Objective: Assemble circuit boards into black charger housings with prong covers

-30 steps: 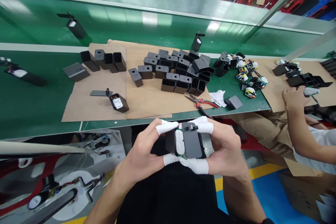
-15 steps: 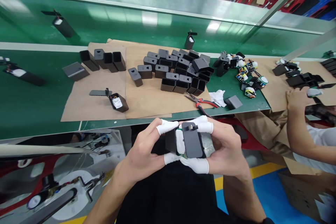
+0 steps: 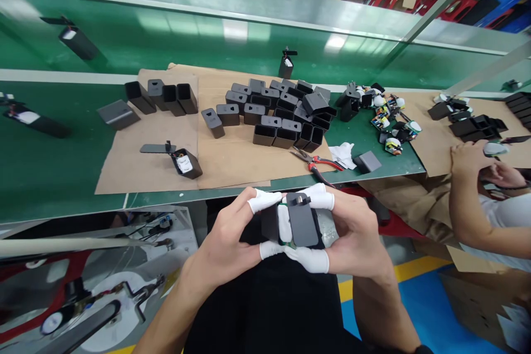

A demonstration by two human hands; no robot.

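Observation:
Above my lap, just off the table's front edge, both hands hold a charger in parts. My left hand (image 3: pixel 230 232), with white finger cots on thumb and forefinger, is closed around the black housing (image 3: pixel 270 223). My right hand (image 3: pixel 354 232), also in white finger cots, grips the inner part with the flat black end cover (image 3: pixel 302 221) that has small plug prongs. Between housing and cover shows a white-coated circuit block (image 3: pixel 284 223), partly inside the housing. A clear silvery piece (image 3: pixel 327 225) is beside the right palm; what it is I cannot tell.
Several black housings (image 3: pixel 264 135) stand on cardboard (image 3: pixel 236 168). A half-closed charger (image 3: pixel 186 164) lies left of them. Red-handled pliers (image 3: pixel 319 161), crumpled white tissue (image 3: pixel 343 155) and circuit blocks (image 3: pixel 392 116) lie rightward. At right, a co-worker's hand (image 3: pixel 468 156) works. Behind runs a green belt (image 3: pixel 166 38).
The chargers on the green belt have moved left. My hands keep nearly the same grip and position. More of the co-worker's other hand shows at the right.

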